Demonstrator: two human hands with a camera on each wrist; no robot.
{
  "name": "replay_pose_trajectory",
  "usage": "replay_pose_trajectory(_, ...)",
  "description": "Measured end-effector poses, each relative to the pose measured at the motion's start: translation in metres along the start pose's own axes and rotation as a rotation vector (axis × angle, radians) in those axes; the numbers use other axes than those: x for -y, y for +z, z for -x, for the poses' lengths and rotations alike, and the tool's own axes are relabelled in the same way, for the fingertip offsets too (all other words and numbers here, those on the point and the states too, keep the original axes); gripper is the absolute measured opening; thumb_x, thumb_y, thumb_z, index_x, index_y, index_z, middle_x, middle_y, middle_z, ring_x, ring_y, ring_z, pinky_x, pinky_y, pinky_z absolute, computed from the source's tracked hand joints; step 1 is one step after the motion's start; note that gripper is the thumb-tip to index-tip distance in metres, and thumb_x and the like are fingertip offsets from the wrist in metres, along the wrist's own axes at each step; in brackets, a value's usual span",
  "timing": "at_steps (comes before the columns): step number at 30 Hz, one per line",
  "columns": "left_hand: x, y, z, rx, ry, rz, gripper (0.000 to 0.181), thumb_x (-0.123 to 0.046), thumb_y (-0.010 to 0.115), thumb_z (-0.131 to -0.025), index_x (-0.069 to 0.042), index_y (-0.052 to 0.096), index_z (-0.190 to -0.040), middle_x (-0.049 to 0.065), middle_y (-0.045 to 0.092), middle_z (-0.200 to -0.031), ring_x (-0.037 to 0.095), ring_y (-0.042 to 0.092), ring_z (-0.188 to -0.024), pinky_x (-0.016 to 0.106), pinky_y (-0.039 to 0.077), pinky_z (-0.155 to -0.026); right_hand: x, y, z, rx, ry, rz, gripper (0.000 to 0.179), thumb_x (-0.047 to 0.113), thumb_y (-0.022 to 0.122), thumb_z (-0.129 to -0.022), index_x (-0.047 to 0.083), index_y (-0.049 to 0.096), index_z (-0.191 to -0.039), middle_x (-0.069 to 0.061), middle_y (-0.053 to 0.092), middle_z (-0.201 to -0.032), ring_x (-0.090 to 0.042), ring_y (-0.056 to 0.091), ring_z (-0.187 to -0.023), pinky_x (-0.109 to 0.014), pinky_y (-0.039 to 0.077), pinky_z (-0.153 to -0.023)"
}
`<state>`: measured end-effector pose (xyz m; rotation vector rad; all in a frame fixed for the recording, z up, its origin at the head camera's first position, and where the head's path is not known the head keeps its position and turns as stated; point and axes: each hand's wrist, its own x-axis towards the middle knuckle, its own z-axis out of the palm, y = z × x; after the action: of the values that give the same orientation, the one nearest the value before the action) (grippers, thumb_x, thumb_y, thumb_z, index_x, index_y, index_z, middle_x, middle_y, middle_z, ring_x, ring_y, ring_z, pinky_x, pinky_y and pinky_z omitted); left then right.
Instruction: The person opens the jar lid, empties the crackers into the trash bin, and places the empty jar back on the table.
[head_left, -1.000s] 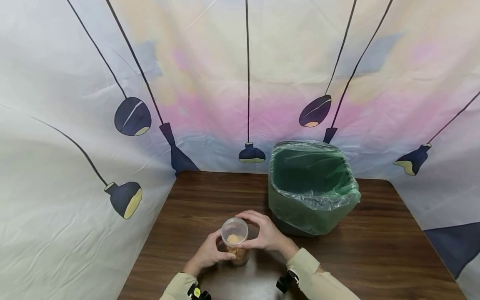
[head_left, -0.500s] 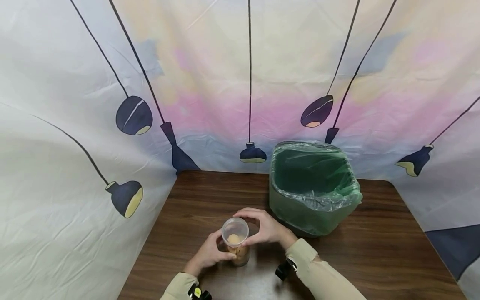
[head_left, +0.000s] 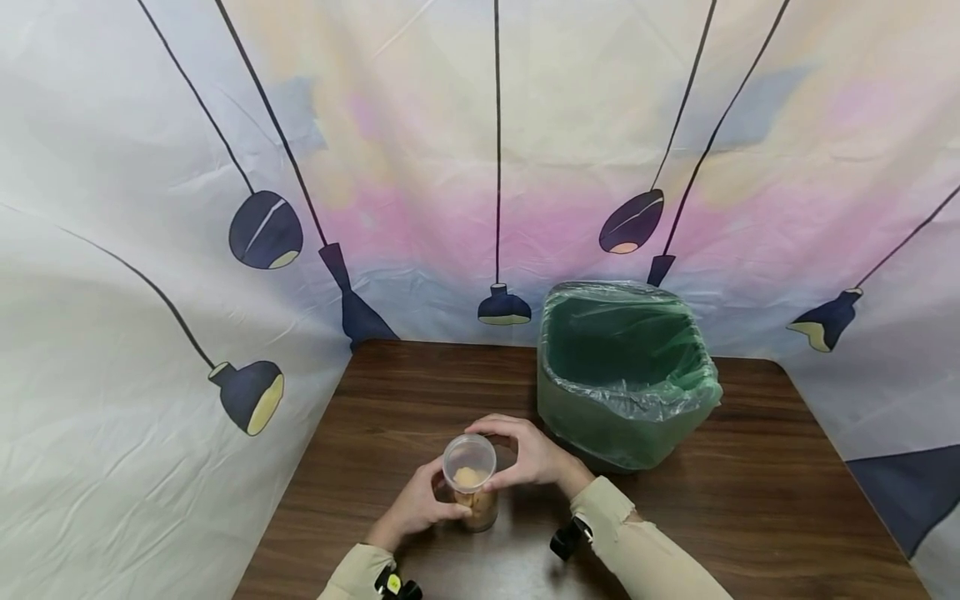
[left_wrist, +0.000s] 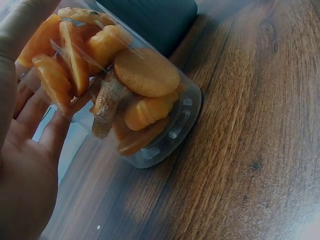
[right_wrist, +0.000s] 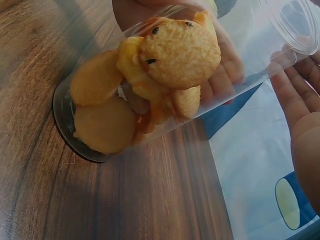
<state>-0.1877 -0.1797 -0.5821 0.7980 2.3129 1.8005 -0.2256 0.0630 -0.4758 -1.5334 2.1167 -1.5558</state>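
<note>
Your left hand point(head_left: 420, 500) curls round clear plastic cylindrical jar point(head_left: 467, 457) of golden-brown biscuits point(right_wrist: 180, 52), standing on dark wood-grain table point(head_left: 420, 387), left and your side of green-bag-lined bin point(head_left: 622, 421); your right hand point(head_left: 531, 457), fingers bowed, grips near rim.

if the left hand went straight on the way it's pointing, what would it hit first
The clear jar, which the left hand grips. Past that, the right hand at the jar's rim looks nearest that line, though depth is unclear.
</note>
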Motion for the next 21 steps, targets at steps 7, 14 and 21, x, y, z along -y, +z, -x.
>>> replay_pose_trajectory(7, -0.0005, 0.0005, 0.0007, -0.004, 0.004, -0.013, 0.072, -0.008, 0.086, -0.071, -0.003, 0.052, -0.134, 0.016, 0.061, -0.128, 0.008, 0.057, -0.116, 0.022, 0.044, -0.099, 0.0018, 0.0021, 0.001, -0.023, -0.004, 0.046, 0.067, 0.005, 0.086, -0.069, -0.008, 0.055, -0.128, -0.021, 0.06, -0.126, -0.03, 0.057, -0.118, -0.036, 0.049, -0.099)
replay_pose_trajectory(14, 0.0015, 0.0002, 0.0009, 0.002, 0.004, -0.024, 0.072, -0.01, 0.086, -0.072, -0.005, 0.052, -0.135, 0.014, 0.061, -0.129, 0.01, 0.057, -0.117, 0.023, 0.044, -0.099, 0.004, 0.0028, 0.0018, -0.02, -0.007, 0.052, 0.068, 0.004, 0.085, -0.07, -0.009, 0.053, -0.129, -0.022, 0.059, -0.127, -0.032, 0.056, -0.118, -0.038, 0.05, -0.098)
replay_pose_trajectory(21, 0.0026, 0.0001, 0.0007, -0.004, 0.004, -0.017, 0.073, -0.006, 0.086, -0.071, -0.002, 0.051, -0.135, 0.017, 0.06, -0.13, 0.009, 0.056, -0.118, 0.02, 0.043, -0.099, 0.0076, 0.0027, 0.002, -0.012, -0.027, 0.114, 0.07, 0.007, 0.084, -0.071, -0.005, 0.052, -0.132, -0.021, 0.059, -0.127, -0.031, 0.056, -0.118, -0.038, 0.048, -0.1)
